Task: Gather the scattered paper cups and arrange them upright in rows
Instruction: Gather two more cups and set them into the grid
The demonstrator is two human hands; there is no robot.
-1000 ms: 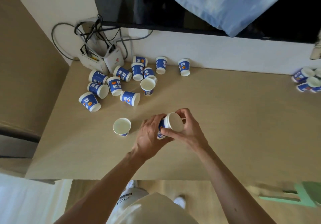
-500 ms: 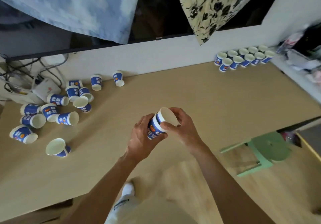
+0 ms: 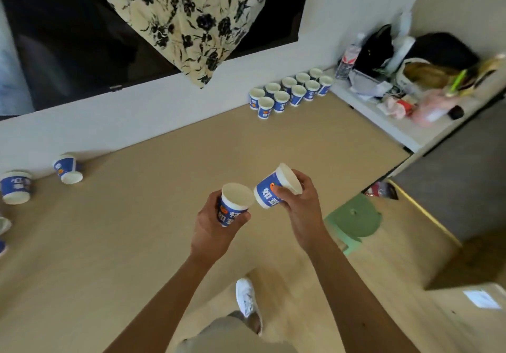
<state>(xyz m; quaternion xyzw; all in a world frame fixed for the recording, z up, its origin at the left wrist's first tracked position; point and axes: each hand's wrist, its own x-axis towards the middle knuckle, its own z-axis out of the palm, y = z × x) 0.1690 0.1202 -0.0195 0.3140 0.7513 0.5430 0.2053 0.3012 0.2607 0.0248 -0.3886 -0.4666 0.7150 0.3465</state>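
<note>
Now separated — left cup (image 3: 235,202), right cup (image 3: 264,194), each gripped by fingers (image 3: 301,185).

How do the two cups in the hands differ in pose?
The left cup, in the left hand, is nearly upright, mouth up; the right cup, in the right hand, is tipped sideways, base toward the left cup. The left cup's inside shows; the right cup shows mostly its side. Both are blue and white.

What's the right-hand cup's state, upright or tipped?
Tipped: the right-hand cup, gripped by the right hand, leans, mouth facing right, base lower left.
</note>
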